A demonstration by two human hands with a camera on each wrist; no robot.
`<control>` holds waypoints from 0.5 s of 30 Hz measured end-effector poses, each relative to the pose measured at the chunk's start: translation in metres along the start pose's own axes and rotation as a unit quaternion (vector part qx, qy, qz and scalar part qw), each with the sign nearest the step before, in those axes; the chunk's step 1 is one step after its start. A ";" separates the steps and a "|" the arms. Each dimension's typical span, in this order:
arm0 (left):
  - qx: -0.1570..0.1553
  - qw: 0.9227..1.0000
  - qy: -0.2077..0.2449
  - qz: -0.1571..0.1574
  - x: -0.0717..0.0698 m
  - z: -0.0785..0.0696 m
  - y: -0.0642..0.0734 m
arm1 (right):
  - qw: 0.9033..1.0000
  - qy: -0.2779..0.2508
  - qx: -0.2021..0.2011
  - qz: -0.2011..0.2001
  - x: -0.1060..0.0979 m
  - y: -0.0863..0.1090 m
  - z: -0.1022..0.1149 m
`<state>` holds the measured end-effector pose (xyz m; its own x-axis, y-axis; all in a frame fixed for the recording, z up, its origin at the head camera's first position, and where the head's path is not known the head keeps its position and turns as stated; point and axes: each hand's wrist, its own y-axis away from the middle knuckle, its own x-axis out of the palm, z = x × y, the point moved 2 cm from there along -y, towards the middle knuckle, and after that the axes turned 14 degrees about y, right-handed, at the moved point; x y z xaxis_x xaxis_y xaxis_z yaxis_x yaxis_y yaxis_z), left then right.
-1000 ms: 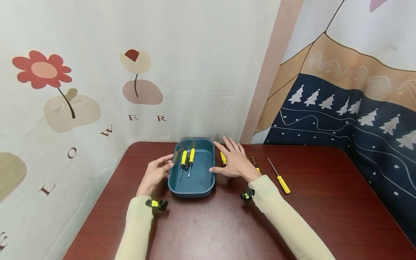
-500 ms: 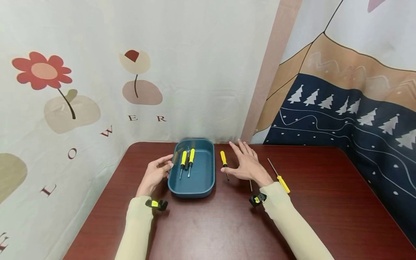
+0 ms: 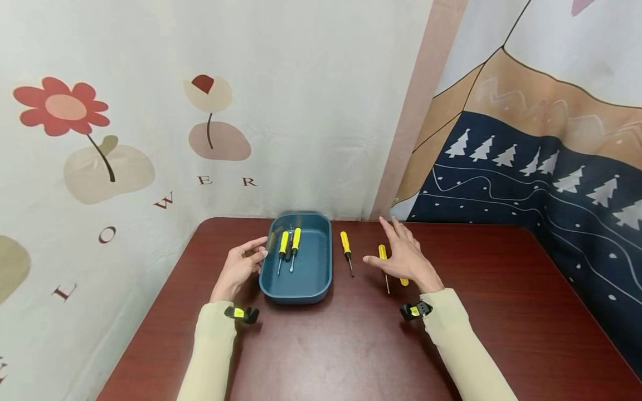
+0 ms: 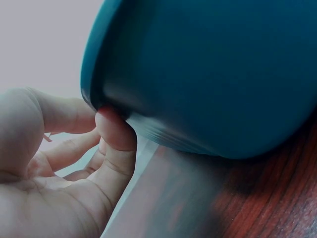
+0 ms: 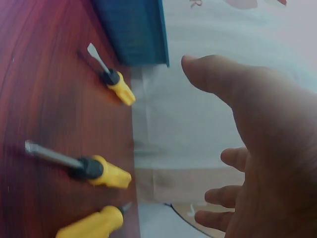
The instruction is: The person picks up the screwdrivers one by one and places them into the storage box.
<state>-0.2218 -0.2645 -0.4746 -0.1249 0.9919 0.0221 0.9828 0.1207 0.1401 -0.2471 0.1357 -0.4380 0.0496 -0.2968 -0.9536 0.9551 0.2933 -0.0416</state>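
A blue plastic box (image 3: pixel 312 287) stands at the back of the table, with two yellow-handled screwdrivers (image 3: pixel 296 239) and a smaller dark piece (image 3: pixel 288 253) inside. My left hand (image 3: pixel 238 270) grips the box's left rim, thumb tip and bent fingers right under the lip in the left wrist view. To the right, my right hand (image 3: pixel 407 259) hovers with fingers spread, holding nothing. Below it lies a yellow-and-black screwdriver (image 3: pixel 383 252). Another screwdriver (image 3: pixel 404 282) is mostly hidden by the hand in the head view. Beside the box lies a third screwdriver (image 3: pixel 345 244).
The dark red wooden table (image 3: pixel 326 356) meets a printed curtain (image 3: pixel 311 139) along its back edge. A second curtain (image 3: pixel 551 184) with mountains and trees hangs at the right. Each wrist wears a strap with a small black camera (image 3: pixel 249 316).
My right hand has moved right, away from the box and over the loose screwdrivers, uncovering the one beside the box. My left hand and the box have stayed put.
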 end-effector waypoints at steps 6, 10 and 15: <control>0.000 1.000 -0.003 -0.003 0.000 0.001 -0.001 | 1.000 -0.010 0.018 0.001 -0.003 0.004 -0.017; 0.000 1.000 -0.004 -0.005 0.000 0.002 -0.002 | 0.999 -0.012 0.031 0.005 -0.005 0.006 -0.029; -0.001 1.000 -0.005 -0.007 0.000 0.003 -0.003 | 0.998 -0.011 0.057 0.015 -0.009 0.010 -0.044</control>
<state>-0.2241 -0.2643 -0.4777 -0.1366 0.9906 0.0102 0.9808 0.1338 0.1418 -0.2506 0.1811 -0.4425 0.0839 -0.3089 -0.9474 0.9800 0.1975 0.0224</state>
